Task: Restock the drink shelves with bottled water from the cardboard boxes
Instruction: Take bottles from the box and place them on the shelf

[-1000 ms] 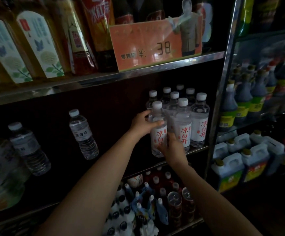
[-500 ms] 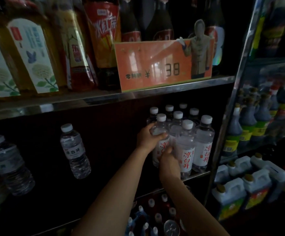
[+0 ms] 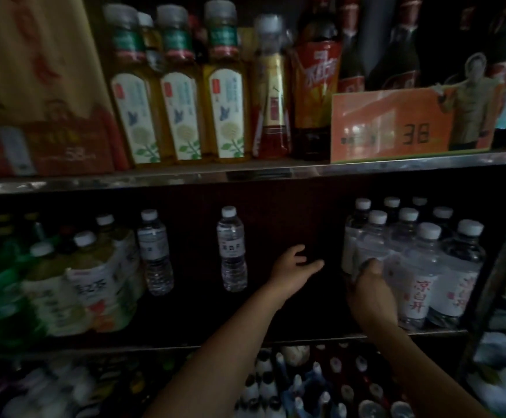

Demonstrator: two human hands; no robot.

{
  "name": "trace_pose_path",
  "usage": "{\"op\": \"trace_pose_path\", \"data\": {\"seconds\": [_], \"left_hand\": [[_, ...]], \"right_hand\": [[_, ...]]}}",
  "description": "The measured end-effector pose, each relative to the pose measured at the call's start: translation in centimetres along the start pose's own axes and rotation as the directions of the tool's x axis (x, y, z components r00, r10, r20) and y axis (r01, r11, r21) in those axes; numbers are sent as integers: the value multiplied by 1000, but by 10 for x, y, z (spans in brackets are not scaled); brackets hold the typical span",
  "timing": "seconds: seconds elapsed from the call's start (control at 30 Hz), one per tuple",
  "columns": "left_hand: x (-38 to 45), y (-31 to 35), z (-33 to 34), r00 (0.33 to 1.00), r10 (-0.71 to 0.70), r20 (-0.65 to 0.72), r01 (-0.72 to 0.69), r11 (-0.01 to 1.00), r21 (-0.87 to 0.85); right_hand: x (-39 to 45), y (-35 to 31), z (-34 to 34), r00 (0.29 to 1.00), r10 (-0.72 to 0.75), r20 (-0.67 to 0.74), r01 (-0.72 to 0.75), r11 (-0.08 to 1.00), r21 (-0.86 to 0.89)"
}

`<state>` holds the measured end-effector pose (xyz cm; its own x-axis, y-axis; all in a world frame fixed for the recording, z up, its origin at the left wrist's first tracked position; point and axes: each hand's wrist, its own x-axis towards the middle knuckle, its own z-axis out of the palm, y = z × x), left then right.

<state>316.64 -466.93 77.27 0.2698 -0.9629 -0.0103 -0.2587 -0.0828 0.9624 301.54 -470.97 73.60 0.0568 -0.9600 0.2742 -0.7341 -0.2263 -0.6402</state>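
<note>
My left hand (image 3: 292, 271) has left the water bottle (image 3: 369, 251), fingers spread; right hand (image 3: 369, 289) fingers grip it on the shelf (image 3: 306, 337).

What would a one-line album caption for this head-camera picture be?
Right hand steadies the cluster of water bottles on the middle shelf, while the open left hand hovers beside them.

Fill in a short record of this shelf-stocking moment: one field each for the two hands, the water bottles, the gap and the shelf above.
left hand: open, fingers spread, holding nothing, over the dark gap
right hand: grips a bottle at the left front of the cluster
water bottle cluster: upright, white caps, right end of the middle shelf
lone water bottles: two stand apart, further left
upper shelf: tea bottles, orange price card reading 38
</note>
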Motion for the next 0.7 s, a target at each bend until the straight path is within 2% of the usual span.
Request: {"op": "trace_pose_path", "data": {"seconds": [0.1,0.2,0.3,0.4,0.57,0.7], "left_hand": [[-16,-26,-48,990,-13,-138,11,1000,-9],[-29,-49,-86,956,-26,-291,1,996,-89],[-34,-66,-113,943,-14,-332,-39,988,-152],[-24,-84,-130,928,-59,-367,-3,986,-167],[14,-114,-133,935,-94,-343,45,988,-148],[34,-141,-111,899,-3,-438,-74,985,-158]], "right_hand": [[-4,-34,-5,980,-180,87,171,980,100],[10,-75,6,953,-198,229,119,941,318],[30,-115,30,920,-225,322,57,887,457],[47,-148,58,883,-307,356,81,845,528],[73,-172,108,816,-423,393,186,837,515],[72,-164,126,821,-453,347,205,802,560]]}}
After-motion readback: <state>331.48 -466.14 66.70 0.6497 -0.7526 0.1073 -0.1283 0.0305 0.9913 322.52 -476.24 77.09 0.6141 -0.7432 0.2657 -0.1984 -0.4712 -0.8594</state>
